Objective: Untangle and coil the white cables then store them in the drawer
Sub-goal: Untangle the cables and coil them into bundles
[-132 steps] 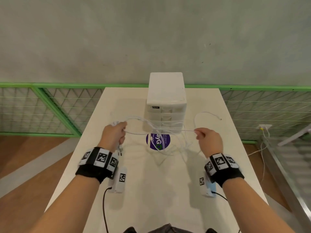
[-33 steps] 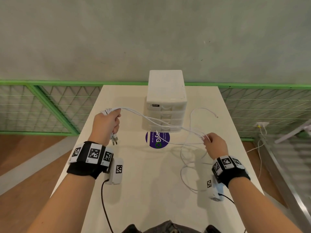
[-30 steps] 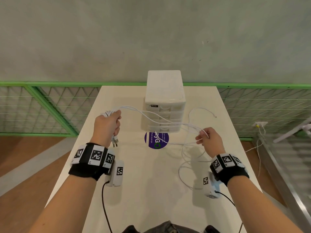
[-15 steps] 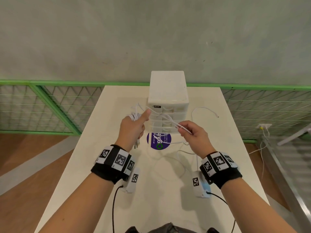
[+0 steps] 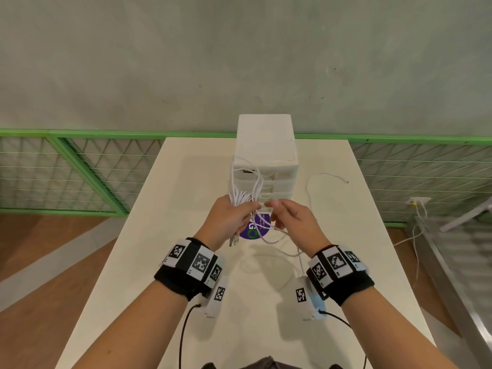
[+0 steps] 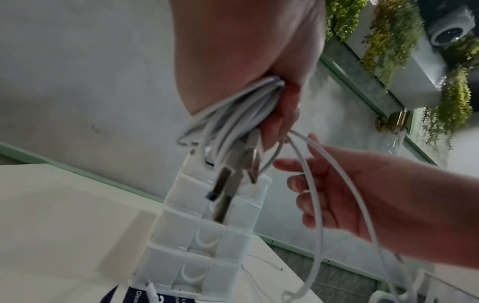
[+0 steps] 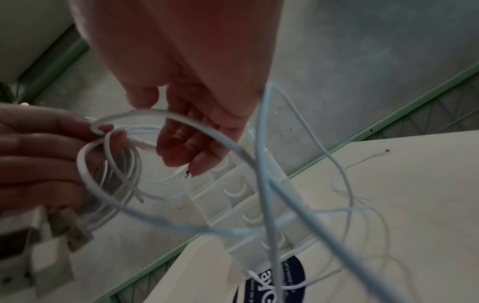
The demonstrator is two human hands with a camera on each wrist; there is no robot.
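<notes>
Left hand (image 5: pixel 226 218) clamped round gathered thin white cables (image 5: pixel 241 197) above cream table (image 5: pixel 186 198); right hand (image 5: pixel 290 219) loose-fingered, strand draped across. Risk: trailing slack (still looped) snagging white plastic drawer unit (image 5: pixel 266 155), springing coil apart.

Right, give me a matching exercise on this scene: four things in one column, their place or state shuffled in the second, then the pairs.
Things:
1. left hand
2. right hand
3. drawer unit
4. purple sticker

Places or states:
A. flat on the table, just in front of the drawer unit
B. grips the coiled white cables, plugs hanging below
C. stands at the far end of the table, all drawers closed
D. fingers loosely spread beside the coil, a loose strand running past them

Pairs: 1-B, 2-D, 3-C, 4-A
</notes>
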